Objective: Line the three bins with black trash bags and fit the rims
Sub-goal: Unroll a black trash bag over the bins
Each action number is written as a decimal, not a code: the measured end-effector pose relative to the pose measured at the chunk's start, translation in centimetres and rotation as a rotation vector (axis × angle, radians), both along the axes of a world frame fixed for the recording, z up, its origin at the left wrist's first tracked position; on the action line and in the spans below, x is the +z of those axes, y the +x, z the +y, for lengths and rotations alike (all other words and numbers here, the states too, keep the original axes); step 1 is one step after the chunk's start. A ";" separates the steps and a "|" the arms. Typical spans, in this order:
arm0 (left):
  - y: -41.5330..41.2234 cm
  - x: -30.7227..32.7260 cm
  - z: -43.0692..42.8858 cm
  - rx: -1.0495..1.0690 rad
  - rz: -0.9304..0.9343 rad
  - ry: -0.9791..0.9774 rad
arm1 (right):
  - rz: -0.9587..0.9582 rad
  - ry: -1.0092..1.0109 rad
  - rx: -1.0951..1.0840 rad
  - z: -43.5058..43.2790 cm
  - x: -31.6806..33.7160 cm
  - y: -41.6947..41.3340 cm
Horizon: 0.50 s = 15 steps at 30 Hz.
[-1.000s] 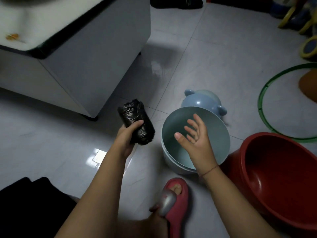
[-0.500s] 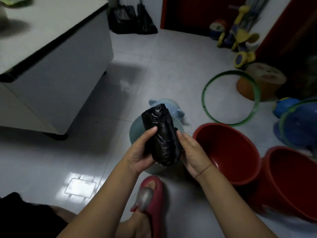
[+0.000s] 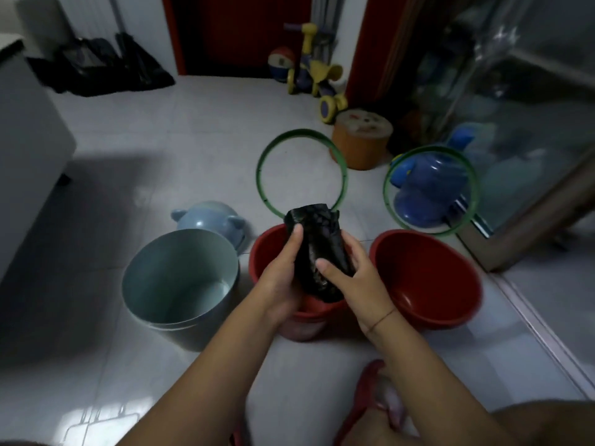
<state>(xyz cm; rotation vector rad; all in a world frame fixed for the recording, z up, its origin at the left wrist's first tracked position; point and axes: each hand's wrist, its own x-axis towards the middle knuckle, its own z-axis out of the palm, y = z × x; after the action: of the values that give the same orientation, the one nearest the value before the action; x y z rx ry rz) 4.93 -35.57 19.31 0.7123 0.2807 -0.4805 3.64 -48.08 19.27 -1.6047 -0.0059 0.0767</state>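
So you've got the roll of black trash bags [image 3: 317, 249] up in both hands, held over the middle red bin [image 3: 269, 252], with its long axis running mostly away from you: top end tipped toward the green hoop [image 3: 301, 170] on the floor, bottom end angled down and slightly right toward your right wrist. Your left hand [image 3: 280, 278] is wrapped around the left side of the roll, thumb lying up along the plastic near the top end. Your right hand [image 3: 349, 278] clamps the lower right part, thumb pressed across the front and the other fingers curled behind where I can't see them. Both forearms come in from the bottom of the frame and meet at the roll, wrists bent in toward each other. The three bins sit in a row on the tiled floor [image 3: 199, 149] in front of you: the pale blue bin [image 3: 180, 284] on the left, the middle red one mostly hidden behind your hands, and the other red bin [image 3: 425, 278] on the right, all open and unlined. A light blue lid with little ears [image 3: 209, 220] sits just behind the pale blue bin. Your foot in a red slipper [image 3: 370, 403] shows at the bottom.
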 end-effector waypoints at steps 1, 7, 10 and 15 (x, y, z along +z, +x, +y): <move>0.1 0.0 -0.5 -0.025 -0.014 0.003 | 0.070 0.152 -0.011 -0.7 0.2 -0.1; -0.3 0.1 -2.7 -0.059 -0.023 0.000 | 0.576 0.770 -0.033 -3.2 0.4 -0.7; -0.3 0.0 -3.4 0.027 -0.138 0.099 | 0.619 0.816 -0.067 -4.3 0.6 -0.8; -0.5 -0.5 -3.5 0.044 -0.527 0.338 | 0.677 0.919 -0.091 -5.0 0.7 -0.7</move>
<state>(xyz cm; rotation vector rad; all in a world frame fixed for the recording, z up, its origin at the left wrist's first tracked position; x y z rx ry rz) 4.47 -39.09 18.79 1.1292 -0.1226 -0.1897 2.98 -53.12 19.94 -0.6037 0.4890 0.4719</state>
